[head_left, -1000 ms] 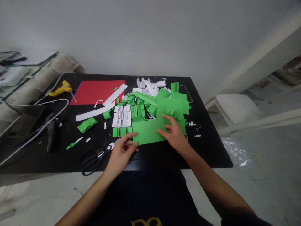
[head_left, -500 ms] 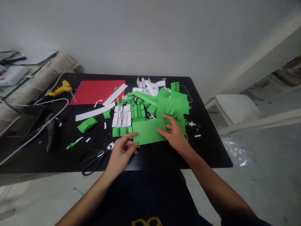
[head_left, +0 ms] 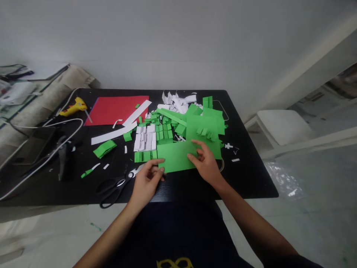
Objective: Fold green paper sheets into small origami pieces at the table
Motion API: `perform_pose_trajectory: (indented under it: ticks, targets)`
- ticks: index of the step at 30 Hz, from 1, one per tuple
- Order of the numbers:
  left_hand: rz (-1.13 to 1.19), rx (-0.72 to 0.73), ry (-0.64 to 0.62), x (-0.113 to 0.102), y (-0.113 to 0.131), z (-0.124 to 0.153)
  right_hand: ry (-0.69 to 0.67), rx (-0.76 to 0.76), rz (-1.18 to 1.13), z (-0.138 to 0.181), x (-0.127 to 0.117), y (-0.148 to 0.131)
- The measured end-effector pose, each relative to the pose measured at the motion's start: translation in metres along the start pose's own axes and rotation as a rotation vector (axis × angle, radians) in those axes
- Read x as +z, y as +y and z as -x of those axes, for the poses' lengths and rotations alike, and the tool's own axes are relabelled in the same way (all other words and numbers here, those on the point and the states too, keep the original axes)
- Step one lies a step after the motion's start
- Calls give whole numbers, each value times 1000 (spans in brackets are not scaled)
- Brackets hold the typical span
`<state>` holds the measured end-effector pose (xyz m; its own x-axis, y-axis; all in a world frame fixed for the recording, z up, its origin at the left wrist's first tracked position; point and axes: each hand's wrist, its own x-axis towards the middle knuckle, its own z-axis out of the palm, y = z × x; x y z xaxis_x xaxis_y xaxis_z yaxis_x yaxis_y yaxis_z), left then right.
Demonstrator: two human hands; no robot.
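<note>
View: head camera, looking down over a black table point(head_left: 251, 178) set against a pale wall.
Left hand: the left hand point(head_left: 146, 180) is at the table's near edge, with thumb and fingertips pressed together on the near left corner of the green sheet point(head_left: 177, 156), pinching it.
Right hand: the right hand point(head_left: 208, 163) is loosely curled at the sheet's right end, with thumb and forefinger lying on top of the paper. Whether the other fingers reach under it cannot be told.
Green sheet: a flat rectangle lying long side across, between the two hands, near the middle of the table's front edge.
Behind the sheet: rows of small folded green pieces point(head_left: 164, 128) lie just beside a block of folded white pieces point(head_left: 145, 140), and larger green sheets point(head_left: 205, 124) overlap to the right.
Far edge: a heap of white scraps point(head_left: 178, 101).
Left of the hands: black scissors point(head_left: 117, 186) lie near the left hand with their blades pointing toward the sheet.
Further left: a folded green wad point(head_left: 104, 148), two long white strips point(head_left: 114, 134) and a red sheet point(head_left: 117, 108).
Table's left end: a yellow glue gun point(head_left: 73, 106) lies just beside the red sheet, with white cables point(head_left: 41, 160) looping in front of it.
Off the table: a white stool point(head_left: 281, 126) stands to the right.
</note>
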<state>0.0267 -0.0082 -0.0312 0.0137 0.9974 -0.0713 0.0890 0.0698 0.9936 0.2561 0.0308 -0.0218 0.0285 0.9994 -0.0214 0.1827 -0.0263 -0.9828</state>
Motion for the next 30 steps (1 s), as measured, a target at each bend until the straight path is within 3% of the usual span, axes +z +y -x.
perform_pose_trajectory:
  ticks: [15, 30]
  targets:
    - [-1, -6, 3, -2, 1, -1, 21, 42, 47, 0, 1, -2]
    - [17, -11, 8, -2, 0, -2, 1, 100, -49, -2, 1, -4]
